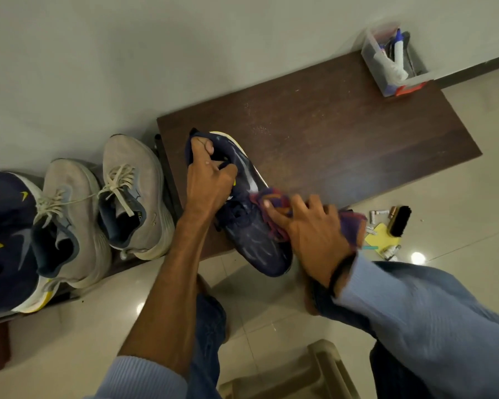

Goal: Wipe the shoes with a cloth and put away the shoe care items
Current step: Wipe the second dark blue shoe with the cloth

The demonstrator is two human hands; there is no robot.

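Note:
A navy sports shoe (251,234) lies on the front left part of a dark brown low table (343,133), its toe past the table's near edge. My left hand (208,180) grips the shoe by its heel collar, fingers curled into the opening. My right hand (311,226) presses a purple and orange cloth (274,203) against the shoe's side, with the cloth bunched under the fingers and trailing out to the right. The right hand is blurred by motion.
Two grey shoes (133,197) and another navy shoe (6,234) stand in a row on a low rack at the left. A clear box (395,64) with bottles sits on the table's far right corner. A black brush (399,221), yellow cloth (382,236) and small tubes lie on the tiled floor. A beige stool (314,375) stands near me.

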